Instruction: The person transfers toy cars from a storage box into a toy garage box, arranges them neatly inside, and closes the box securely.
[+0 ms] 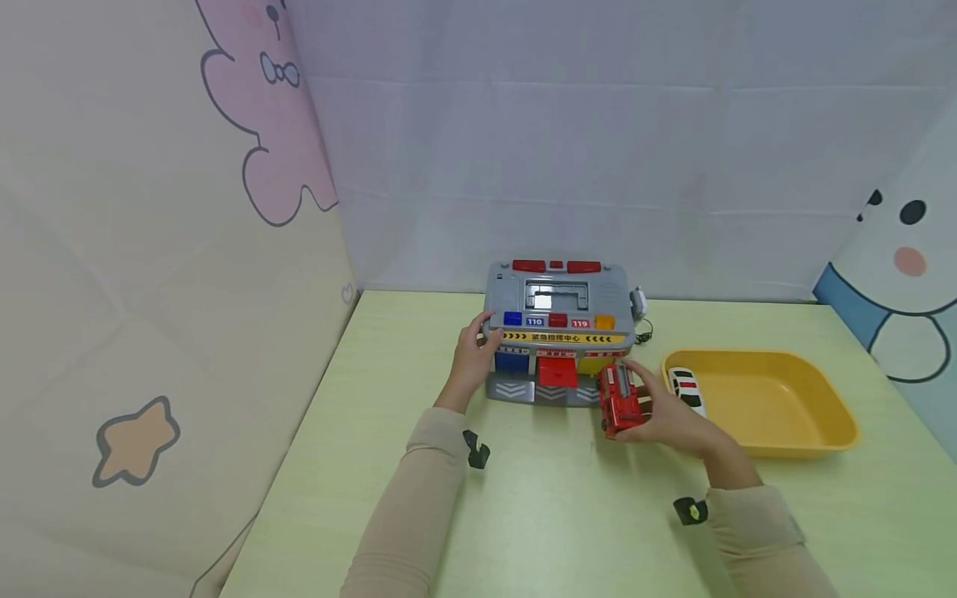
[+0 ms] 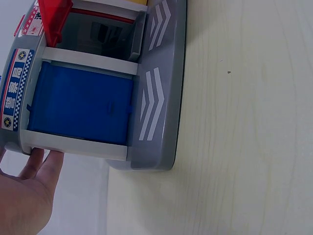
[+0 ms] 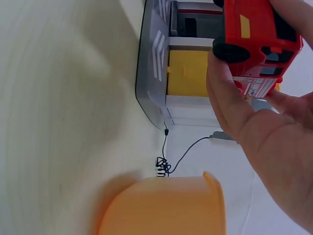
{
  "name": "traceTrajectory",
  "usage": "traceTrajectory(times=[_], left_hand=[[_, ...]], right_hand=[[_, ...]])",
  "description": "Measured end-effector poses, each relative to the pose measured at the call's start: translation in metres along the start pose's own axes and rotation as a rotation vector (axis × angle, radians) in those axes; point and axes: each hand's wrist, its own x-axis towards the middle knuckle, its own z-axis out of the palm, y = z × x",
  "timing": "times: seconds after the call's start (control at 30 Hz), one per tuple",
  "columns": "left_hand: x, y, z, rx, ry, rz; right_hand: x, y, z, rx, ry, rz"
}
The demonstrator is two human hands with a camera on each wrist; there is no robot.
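Observation:
A grey toy rescue station (image 1: pixel 557 332) stands at the back of the table. Its blue door (image 2: pixel 83 100) and yellow door (image 3: pixel 188 72) are down, while the red middle door (image 1: pixel 557 372) is swung up, baring a dark bay (image 2: pixel 100 36). My left hand (image 1: pixel 473 357) grips the station's upper left front corner, thumb at the front and fingers at the side. Between thumb and fingers, my right hand (image 1: pixel 665 415) holds a red toy fire truck (image 1: pixel 619 400) in front of the station's right end. In the right wrist view the truck appears raised off the table.
Right of the station stands a yellow tray (image 1: pixel 763 453) with a white and black toy car (image 1: pixel 686 390) inside its left end. A handset (image 1: pixel 638 303) with a coiled cord (image 3: pixel 164 166) hangs at the station's right side. Cloth walls (image 1: pixel 583 166) border the table.

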Motion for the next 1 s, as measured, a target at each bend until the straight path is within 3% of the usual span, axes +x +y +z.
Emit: traceTrajectory(times=[0.5, 1.0], left_hand=[[-0.001, 0.001, -0.001, 0.002, 0.000, -0.016], [-0.004, 0.003, -0.001, 0.010, 0.012, -0.014]], right_hand=[[0.016, 0.001, 0.019, -0.070, 0.006, 0.077], [0.032, 0.007, 0.038, -0.065, 0.000, 0.050]])
